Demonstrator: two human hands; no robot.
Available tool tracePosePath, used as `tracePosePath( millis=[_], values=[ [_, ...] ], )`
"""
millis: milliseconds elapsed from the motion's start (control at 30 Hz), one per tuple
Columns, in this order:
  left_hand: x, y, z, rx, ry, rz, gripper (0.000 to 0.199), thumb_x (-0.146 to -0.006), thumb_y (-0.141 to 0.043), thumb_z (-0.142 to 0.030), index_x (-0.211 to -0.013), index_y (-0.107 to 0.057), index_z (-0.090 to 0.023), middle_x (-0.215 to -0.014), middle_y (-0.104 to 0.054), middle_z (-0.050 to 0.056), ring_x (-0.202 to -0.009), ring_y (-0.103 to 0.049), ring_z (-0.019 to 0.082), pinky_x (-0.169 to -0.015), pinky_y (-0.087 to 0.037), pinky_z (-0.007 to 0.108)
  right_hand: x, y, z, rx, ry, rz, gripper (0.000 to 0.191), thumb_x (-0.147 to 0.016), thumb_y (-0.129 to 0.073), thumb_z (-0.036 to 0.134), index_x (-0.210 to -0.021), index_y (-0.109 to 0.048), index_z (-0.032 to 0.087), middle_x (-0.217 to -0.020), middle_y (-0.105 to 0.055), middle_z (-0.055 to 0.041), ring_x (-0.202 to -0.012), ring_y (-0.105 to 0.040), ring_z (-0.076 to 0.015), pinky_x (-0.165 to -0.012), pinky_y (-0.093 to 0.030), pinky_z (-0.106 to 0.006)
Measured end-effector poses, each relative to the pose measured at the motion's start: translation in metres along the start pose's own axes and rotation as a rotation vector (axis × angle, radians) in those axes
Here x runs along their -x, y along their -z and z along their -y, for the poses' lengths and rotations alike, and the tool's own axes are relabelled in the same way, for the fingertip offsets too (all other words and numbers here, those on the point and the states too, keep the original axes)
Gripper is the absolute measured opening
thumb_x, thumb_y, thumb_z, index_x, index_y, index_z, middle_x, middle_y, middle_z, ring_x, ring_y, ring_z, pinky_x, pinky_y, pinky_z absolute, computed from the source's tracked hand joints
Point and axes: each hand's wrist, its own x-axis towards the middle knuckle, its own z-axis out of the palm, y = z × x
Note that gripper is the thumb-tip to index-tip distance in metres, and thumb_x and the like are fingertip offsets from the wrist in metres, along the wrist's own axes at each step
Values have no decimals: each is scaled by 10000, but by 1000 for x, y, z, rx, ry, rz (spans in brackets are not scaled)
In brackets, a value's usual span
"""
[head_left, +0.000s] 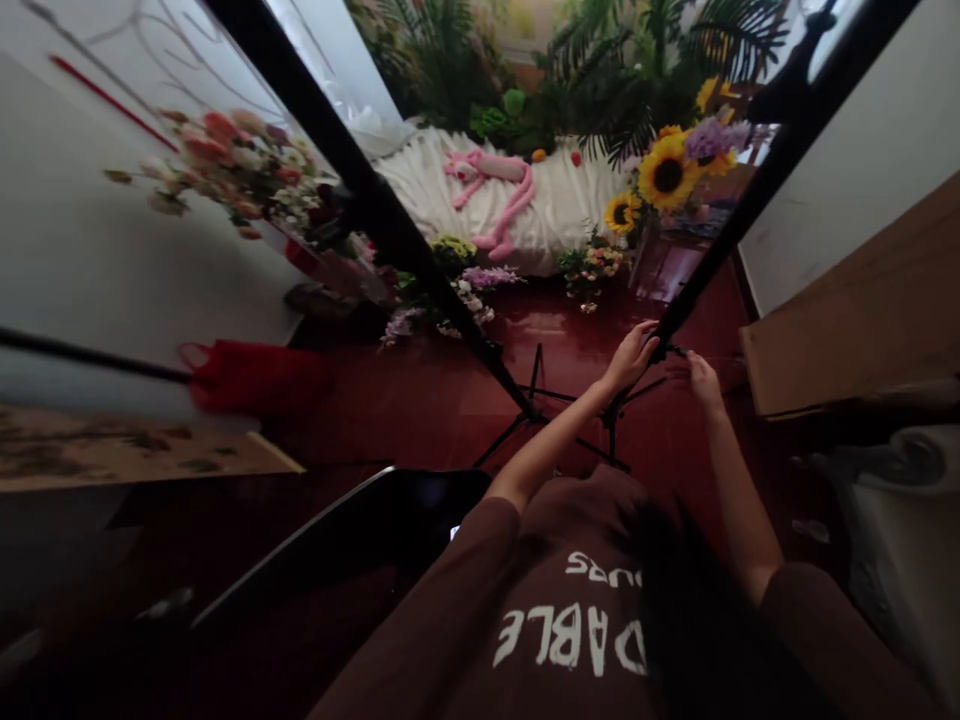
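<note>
My left hand [634, 355] is closed around the lower part of a black light stand [705, 265], whose pole slants up to the upper right. Close by on the right, my right hand [703, 380] has its fingertips at a small dark knob [677, 350] that sticks out from this pole. Its fingers are bent and partly blurred. Below both hands, the stand's thin legs [612, 430] spread over the floor. A second black stand [427, 265] rises to the upper left, touched by neither hand.
A white-draped platform [577, 215] with a pink plush toy [487, 170] lies ahead, among flowers and palm leaves. Sunflowers [667, 172] stand behind the right pole. Cardboard [855, 300] leans at right. A red bag [251, 376] hangs at left above the dark red floor [450, 375].
</note>
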Motion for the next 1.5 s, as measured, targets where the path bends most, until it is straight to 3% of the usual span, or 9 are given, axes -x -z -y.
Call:
tracePosePath(
  millis=[200, 367, 533, 800, 967, 1100, 1267, 1400, 1500],
  values=[
    [-2, -30, 24, -20, 85, -9, 539, -963, -383, -555, -1309, -513, -163, -1177, -665, 145, -1059, -648, 202, -979, -490, 350, -10, 10, 33, 80, -191, 244, 228, -930, -561, 402, -951, -618, 182, -862, -744, -74, -629, -671, -118, -535, -505, -201],
    [2, -36, 28, -49, 56, -78, 545, -969, -357, -556, -1295, -510, -147, -1144, -657, 149, -981, -642, 192, -917, -497, 330, -23, 18, 34, 60, -219, 282, 274, -794, -731, 419, -867, -583, 200, -803, -713, -23, -574, -585, -75, -513, -446, -169],
    [1, -37, 36, -61, 19, -84, 509, -972, -367, -553, -1262, -529, -168, -1061, -666, 109, -899, -628, 161, -854, -491, 290, -29, 23, 21, 12, -43, 289, 474, -557, -866, 486, -877, -619, 237, -862, -717, 8, -695, -621, -98, -576, -460, -183],
    [0, -41, 43, -54, 13, -120, 461, -976, -379, -531, -1256, -536, -200, -970, -660, 74, -847, -620, 149, -822, -488, 280, -48, 25, 14, 70, 240, 243, 379, -453, -902, 326, -756, -709, 206, -866, -727, -18, -745, -640, -146, -728, -541, -299],
    [0, -41, 42, -65, 33, -124, 525, -960, -361, -597, -1243, -538, -192, -1013, -663, 92, -864, -628, 150, -833, -494, 276, -52, 20, 3, 91, 384, 112, 96, -581, -753, 249, -563, -671, 201, -957, -721, -48, -889, -662, -198, -875, -554, -408],
    [1, -41, 41, -64, 28, -127, 531, -956, -375, -597, -1245, -542, -183, -1051, -665, 111, -904, -634, 163, -855, -502, 291, -45, 16, 1, 194, 490, -37, 218, -673, -604, 197, -455, -594, 201, -1032, -707, -64, -1015, -647, -232, -926, -530, -444],
    [1, -39, 42, -31, 32, -90, 478, -969, -396, -545, -1267, -537, -199, -1032, -675, 92, -881, -643, 157, -857, -516, 300, -28, 3, 23, 213, 645, -65, 170, -796, -602, 284, -913, -710, 226, -1088, -702, -65, -1054, -652, -212, -955, -524, -414],
    [0, -41, 45, 5, 11, -78, 548, -968, -361, -570, -1319, -508, -176, -1203, -643, 144, -1096, -630, 197, -987, -502, 358, -20, -33, 34, 321, 681, 12, 643, -774, -719, 410, -1353, -479, 269, -1156, -685, -72, -1039, -674, -221, -921, -548, -394],
    [1, -41, 47, 6, 12, -44, 631, -954, -399, -576, -1404, -441, -137, -1346, -575, 186, -1270, -559, 240, -1114, -431, 416, -21, -63, 32, 407, 615, -93, 622, -864, -619, 498, -1397, -407, 258, -1103, -695, -97, -992, -693, -245, -888, -555, -425]
  ],
)
